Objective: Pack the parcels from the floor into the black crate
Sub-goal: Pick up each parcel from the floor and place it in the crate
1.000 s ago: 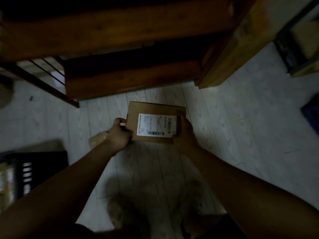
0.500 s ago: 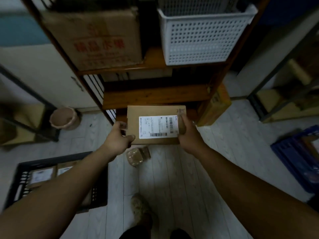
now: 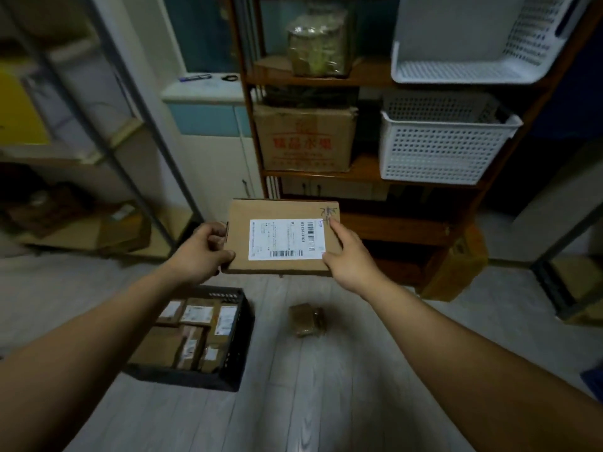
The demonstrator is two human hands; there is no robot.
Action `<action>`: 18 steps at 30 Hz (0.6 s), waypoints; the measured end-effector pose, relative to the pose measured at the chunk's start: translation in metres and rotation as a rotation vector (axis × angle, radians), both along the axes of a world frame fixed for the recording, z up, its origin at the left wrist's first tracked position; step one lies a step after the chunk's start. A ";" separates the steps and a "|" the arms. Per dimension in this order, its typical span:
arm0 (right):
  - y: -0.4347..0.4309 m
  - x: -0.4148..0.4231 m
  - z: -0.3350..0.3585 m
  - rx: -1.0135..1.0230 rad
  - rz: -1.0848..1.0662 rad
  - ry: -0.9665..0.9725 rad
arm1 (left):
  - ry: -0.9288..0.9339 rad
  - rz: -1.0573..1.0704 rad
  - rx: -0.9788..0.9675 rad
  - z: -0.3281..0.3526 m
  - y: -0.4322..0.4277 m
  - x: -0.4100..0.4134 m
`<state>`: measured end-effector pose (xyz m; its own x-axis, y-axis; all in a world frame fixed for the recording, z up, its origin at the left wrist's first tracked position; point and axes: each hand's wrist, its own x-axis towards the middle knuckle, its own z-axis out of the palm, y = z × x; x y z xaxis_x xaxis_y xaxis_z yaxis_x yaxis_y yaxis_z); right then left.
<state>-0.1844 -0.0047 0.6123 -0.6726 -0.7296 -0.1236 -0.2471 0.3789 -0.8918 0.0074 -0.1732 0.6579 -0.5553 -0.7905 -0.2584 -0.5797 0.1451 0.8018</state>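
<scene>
The parcel (image 3: 238, 244) near the black crate (image 3: 240, 350) is matt brown cardboard with a smooth white paper label (image 3: 284, 238). The crate is matt latticed plastic. Beside the crate, a small package (image 3: 306, 320) shines with glossy tape. Under the crate, the floor (image 3: 326, 406) is faintly glossy wood-grain plank.

A pale plank floor (image 3: 326, 402) fills the lower frame. On it, lower left of centre, sits the black crate (image 3: 240, 353), with labelled parcels (image 3: 195, 314) packed inside. A small brown parcel (image 3: 306, 319) lies on the boards to its right, apart from it. At right, a cardboard box (image 3: 456, 265) stands by the foot of a wooden shelf unit (image 3: 365, 172), whose middle board carries a red-printed carton (image 3: 305, 140) beside a white basket (image 3: 440, 148).
</scene>
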 end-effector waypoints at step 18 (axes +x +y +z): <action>-0.191 0.251 0.003 0.035 0.243 0.036 | -0.047 0.093 -0.089 -0.011 -0.183 0.264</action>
<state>0.0666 -0.1960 0.6150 -0.4823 -0.8661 -0.1309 -0.3662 0.3351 -0.8681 0.2711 -0.3559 0.6473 -0.4673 -0.8592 -0.2083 -0.6302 0.1586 0.7600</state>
